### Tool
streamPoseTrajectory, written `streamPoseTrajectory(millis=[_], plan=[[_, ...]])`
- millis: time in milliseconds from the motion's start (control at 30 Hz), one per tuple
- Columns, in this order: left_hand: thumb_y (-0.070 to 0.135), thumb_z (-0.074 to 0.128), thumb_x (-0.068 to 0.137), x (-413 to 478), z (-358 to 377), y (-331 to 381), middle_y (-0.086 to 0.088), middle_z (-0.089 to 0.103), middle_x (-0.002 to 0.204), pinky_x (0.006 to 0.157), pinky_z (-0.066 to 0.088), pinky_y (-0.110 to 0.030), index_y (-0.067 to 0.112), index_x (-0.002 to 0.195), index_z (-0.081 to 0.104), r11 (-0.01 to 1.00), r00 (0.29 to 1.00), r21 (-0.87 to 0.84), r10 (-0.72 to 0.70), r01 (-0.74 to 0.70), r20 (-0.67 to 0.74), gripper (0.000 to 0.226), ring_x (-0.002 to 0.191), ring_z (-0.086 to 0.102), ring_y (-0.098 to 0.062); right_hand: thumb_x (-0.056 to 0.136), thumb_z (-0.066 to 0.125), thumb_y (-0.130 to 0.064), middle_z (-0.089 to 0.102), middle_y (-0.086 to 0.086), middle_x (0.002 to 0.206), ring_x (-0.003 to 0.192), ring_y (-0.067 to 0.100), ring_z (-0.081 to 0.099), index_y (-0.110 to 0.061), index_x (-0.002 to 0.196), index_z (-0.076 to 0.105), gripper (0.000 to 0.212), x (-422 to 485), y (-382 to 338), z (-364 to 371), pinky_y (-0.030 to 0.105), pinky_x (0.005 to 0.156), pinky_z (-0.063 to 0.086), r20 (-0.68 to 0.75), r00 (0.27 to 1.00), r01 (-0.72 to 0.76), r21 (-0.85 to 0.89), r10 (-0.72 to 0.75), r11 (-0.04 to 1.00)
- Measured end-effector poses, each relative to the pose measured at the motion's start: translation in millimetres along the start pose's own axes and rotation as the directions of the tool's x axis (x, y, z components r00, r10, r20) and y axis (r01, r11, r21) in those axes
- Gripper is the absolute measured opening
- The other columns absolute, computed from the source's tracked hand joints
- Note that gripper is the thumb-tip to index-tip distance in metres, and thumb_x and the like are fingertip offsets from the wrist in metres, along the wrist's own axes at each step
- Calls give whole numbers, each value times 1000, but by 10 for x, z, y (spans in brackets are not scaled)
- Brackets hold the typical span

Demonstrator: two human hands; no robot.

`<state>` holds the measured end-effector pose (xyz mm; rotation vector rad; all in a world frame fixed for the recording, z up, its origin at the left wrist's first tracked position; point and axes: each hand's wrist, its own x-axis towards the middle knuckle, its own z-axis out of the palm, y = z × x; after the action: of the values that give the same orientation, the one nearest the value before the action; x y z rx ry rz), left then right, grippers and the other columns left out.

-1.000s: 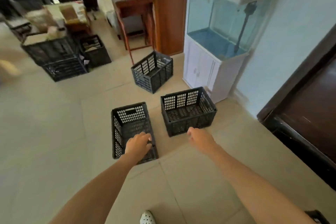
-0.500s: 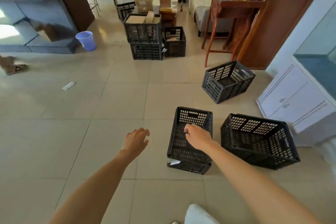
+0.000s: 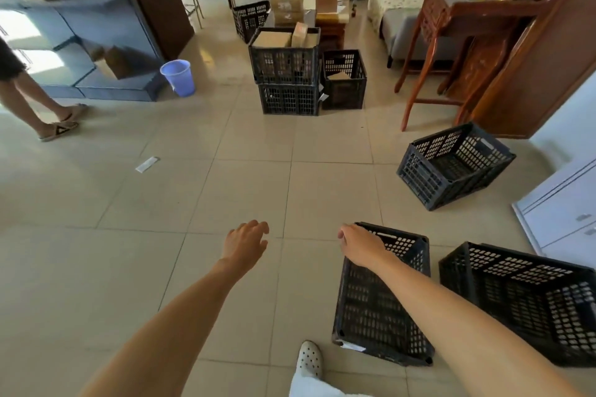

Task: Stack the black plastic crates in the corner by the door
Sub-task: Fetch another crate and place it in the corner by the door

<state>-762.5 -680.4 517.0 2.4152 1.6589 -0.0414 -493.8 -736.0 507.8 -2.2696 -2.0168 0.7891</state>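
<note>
On the tiled floor [image 3: 113,267], at its far left edge, another person's sandalled legs [image 3: 35,100] are passing, well apart from the work, with a blue plastic bucket [image 3: 178,77] sitting beyond them by the dark cabinet. Near the middle, the left hand [image 3: 245,242] is hovering over bare tile with its fingers loosely spread, gripping nothing. Farther back, crates loaded with cardboard boxes [image 3: 285,58] are sitting stacked, probably not the ones meant for moving. The right hand [image 3: 360,245] is reaching over the far rim of the nearest empty black crate [image 3: 380,306], fingers half curled; whether it is touching the rim I cannot tell. Just right of that one a second empty crate [image 3: 529,296] is lying, and a third crate [image 3: 454,167] is sitting farther back by the white cupboard [image 3: 567,213], all three unstacked, likely awaiting collection.
</note>
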Motion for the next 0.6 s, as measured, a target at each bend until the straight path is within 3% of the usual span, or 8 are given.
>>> streamPoseTrajectory(millis=[333, 600], plan=[[29, 55, 95, 1608, -419, -412, 6, 62, 121, 88, 47, -33, 27, 121, 58, 1000, 1000, -8, -5, 5, -10, 27, 110, 59, -18, 94, 37, -18, 53, 0, 124, 107, 21, 55, -18, 119, 53, 30, 1436, -160, -587, 35, 81, 47, -34, 999, -22, 2, 22, 1000], [28, 54, 96, 3405, -572, -494, 6, 62, 122, 87, 47, -34, 27, 123, 59, 983, 982, 14, 182, -183, 46, 27, 113, 59, -19, 96, 39, -14, 50, 2, 126, 102, 22, 55, -17, 122, 49, 28, 2676, 127, -1060, 32, 72, 41, -46, 985, -165, 17, 166, 986]])
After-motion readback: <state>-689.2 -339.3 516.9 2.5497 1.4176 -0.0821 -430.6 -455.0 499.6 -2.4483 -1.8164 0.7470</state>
